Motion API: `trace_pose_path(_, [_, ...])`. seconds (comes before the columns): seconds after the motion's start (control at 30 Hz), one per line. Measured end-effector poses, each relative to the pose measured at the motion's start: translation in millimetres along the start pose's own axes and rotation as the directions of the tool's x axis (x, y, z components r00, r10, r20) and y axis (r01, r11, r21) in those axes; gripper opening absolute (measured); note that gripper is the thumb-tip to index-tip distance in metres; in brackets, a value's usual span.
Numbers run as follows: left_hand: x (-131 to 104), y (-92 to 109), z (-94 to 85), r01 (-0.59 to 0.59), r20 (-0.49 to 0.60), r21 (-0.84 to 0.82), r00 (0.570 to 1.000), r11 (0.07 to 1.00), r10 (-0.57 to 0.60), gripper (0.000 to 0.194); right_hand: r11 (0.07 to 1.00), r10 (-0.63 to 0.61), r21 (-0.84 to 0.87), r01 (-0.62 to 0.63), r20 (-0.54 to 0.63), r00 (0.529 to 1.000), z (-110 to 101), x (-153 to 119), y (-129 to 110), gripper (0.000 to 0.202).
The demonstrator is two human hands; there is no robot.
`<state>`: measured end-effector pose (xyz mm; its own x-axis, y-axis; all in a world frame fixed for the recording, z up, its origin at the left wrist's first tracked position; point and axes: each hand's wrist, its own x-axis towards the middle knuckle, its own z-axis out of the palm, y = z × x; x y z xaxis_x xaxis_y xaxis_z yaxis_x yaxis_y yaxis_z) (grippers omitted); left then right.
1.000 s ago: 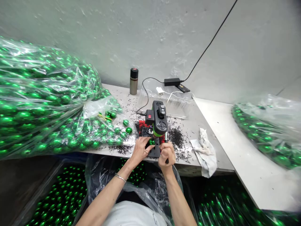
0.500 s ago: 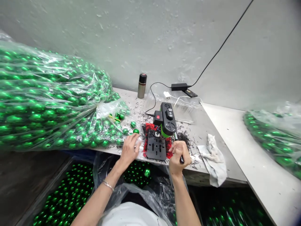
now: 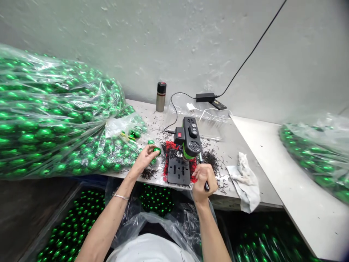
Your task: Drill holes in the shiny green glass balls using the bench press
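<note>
Between the fingertips of my left hand is a shiny green ball, just left of a small bench machine. That machine has a black motor head with a green band, above a slotted black base plate. My right hand is wrapped round the black grip of its lever, at the machine's right side. More loose green balls lie by the mouth of a large clear bag full of such balls. No ball shows on the base plate.
Black shavings litter the table. A flask and a power adapter stand behind; a white cloth hangs over the front edge. Below are balls in an open plastic-lined container. Another bag of balls lies right.
My left hand has moved up and slightly left and taken hold of a green ball. A ball falling below the table edge is no longer distinct. My right hand stays on the lever.
</note>
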<state>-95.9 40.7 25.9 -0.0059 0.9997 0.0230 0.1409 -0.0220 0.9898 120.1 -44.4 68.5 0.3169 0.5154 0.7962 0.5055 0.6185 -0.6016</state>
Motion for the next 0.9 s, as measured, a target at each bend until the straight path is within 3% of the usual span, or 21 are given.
trace_pose_path(0.07, [-6,7,1.7,0.12,0.062,-0.247,0.992,0.962,-0.107,0.042,1.0,0.001,-0.001,-0.001,-0.011,1.0,1,2,-3,0.034])
trace_pose_path(0.13, [-12,11,8.5,0.206,0.101,-0.382,0.978,0.901,-0.181,0.042,1.0,0.013,-0.007,-0.013,-0.005,1.0,0,7,-7,0.034])
trace_pose_path(0.3, [-22,9,38.8,0.373,0.175,-0.385,0.927,0.844,-0.33,0.044,0.996,0.083,-0.024,-0.081,0.067,0.994,-4,31,-21,0.034])
trace_pose_path(0.37, [-24,4,51.7,0.381,0.195,-0.365,0.924,0.85,-0.33,0.044,0.997,0.079,-0.022,-0.078,0.082,0.993,-5,38,-24,0.035])
trace_pose_path(0.47, [-28,-4,67.9,0.243,0.144,-0.269,0.967,0.932,-0.211,0.039,0.998,0.067,-0.026,-0.065,0.072,0.995,-4,41,-25,0.035])
trace_pose_path(0.6, [-35,-9,80.5,-0.005,0.131,0.019,0.991,1.0,0.002,0.03,0.998,0.049,-0.046,-0.046,0.059,0.997,-3,34,-22,0.035])
trace_pose_path(0.77, [-42,-15,88.2,-0.201,0.135,0.304,0.977,0.931,0.167,0.031,0.999,-0.003,-0.043,0.006,0.056,0.998,-4,31,-20,0.033])
trace_pose_path(0.9, [-45,-26,93.0,-0.332,0.107,0.38,0.943,0.863,0.316,0.033,0.998,-0.03,-0.044,0.033,0.064,0.998,-5,29,-18,0.03])
